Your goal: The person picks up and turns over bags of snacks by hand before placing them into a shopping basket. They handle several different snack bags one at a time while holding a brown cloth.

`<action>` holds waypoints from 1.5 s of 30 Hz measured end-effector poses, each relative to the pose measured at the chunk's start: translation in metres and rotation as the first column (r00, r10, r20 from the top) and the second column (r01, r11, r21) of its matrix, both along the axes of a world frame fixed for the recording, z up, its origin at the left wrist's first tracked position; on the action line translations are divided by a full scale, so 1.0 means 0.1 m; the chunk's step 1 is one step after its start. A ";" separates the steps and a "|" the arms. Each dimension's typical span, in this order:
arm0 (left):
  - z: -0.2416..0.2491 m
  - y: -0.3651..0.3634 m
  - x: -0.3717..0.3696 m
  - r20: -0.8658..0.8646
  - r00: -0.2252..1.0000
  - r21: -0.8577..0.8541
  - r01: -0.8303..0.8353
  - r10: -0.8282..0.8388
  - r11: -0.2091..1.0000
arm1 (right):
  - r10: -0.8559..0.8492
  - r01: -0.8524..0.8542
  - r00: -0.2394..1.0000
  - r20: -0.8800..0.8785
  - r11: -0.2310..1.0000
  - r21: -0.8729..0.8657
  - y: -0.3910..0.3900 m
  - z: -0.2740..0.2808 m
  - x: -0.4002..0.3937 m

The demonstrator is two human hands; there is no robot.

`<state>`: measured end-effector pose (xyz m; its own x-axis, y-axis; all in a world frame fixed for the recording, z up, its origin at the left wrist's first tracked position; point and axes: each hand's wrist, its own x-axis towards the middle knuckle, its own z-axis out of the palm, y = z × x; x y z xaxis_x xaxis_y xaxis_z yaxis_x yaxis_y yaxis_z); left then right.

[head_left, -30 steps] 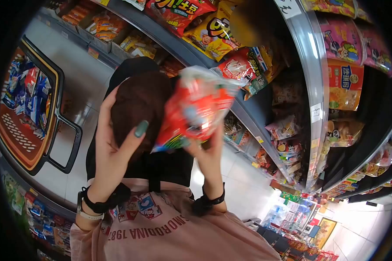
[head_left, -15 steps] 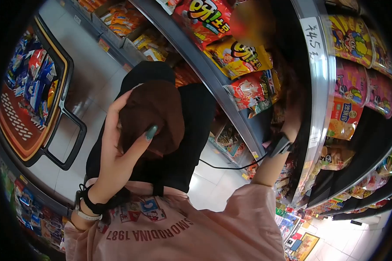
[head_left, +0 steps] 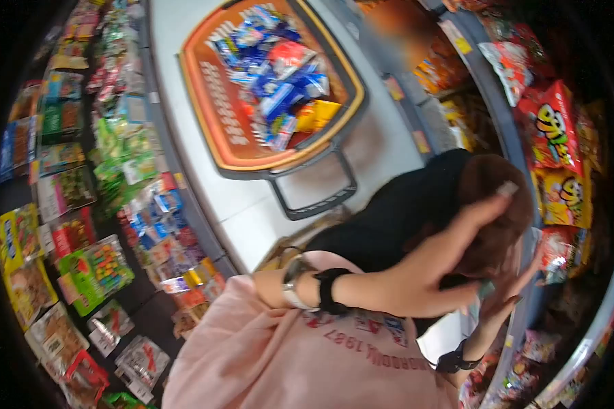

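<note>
"Where is the brown cloth bundle (head_left: 495,232) seen?"
"Partly covered by the left hand (head_left: 443,262); the right hand (head_left: 501,300) is held close, whether either grips cannot be told"
"An orange shopping basket (head_left: 201,75) is seen beyond them"

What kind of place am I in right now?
Most likely a snack aisle in a shop: there are shelves of bright packets along the right, more bagged goods on the left, and an orange basket of small wrapped items on the floor.
</note>
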<state>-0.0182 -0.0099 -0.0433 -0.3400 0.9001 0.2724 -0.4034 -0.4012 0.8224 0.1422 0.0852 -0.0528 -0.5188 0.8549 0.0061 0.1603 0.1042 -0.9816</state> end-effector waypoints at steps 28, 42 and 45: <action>-2.80 -0.54 -3.30 -0.843 0.535 -0.527 -0.843 -0.056 -0.112 | -0.260 -0.123 0.897 -0.357 0.629 -0.768 -0.49 -0.75 0.52; -0.33 -1.03 -2.08 -0.040 0.912 -0.611 -0.347 0.409 0.712 | 0.158 -0.387 0.879 -0.450 0.787 -0.480 -0.66 -0.90 0.23; -0.24 -0.89 -1.49 0.226 0.916 -0.539 -0.167 0.333 0.826 | 0.249 -0.462 0.879 -0.407 0.656 -0.596 -0.65 -0.24 -0.24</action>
<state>-0.1671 -0.0987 -0.0671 -0.5611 0.7543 -0.3410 -0.6035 -0.0908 0.7922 0.1183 0.0200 -0.0771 -0.8502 0.4363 -0.2945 -0.0239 -0.5909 -0.8064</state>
